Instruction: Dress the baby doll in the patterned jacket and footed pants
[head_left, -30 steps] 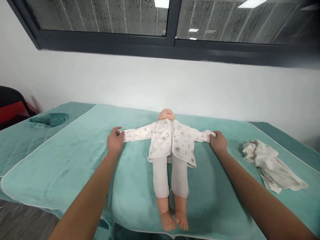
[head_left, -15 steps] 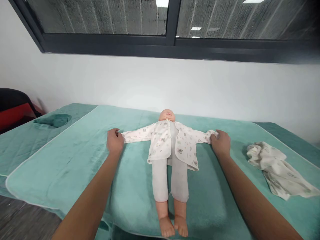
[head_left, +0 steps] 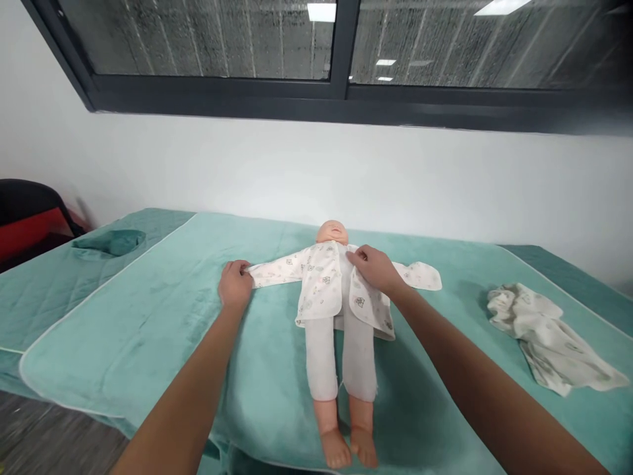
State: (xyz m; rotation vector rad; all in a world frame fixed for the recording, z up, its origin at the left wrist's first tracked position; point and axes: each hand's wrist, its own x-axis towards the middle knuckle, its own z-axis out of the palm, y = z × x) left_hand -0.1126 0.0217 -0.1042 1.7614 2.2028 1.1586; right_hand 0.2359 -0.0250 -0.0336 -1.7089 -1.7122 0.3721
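A baby doll (head_left: 341,349) lies on its back on a teal blanket (head_left: 148,316), arms spread, in a white printed jacket (head_left: 321,284) and pale grey leggings. My left hand (head_left: 235,285) is closed on the end of the doll's left-side sleeve. My right hand (head_left: 374,268) rests on the jacket's right front panel near the chest, fingers bent onto the cloth. The right-side sleeve (head_left: 422,276) lies flat and free.
A crumpled white printed garment (head_left: 544,336) lies on the blanket at the right. A dark green folded cloth (head_left: 109,241) sits at the back left. A red and black chair (head_left: 24,218) stands at the left edge. A white wall and a dark window frame are behind.
My right hand let go of the right sleeve end and moved left onto the jacket's front by the chest. My left hand stays at the other sleeve end.
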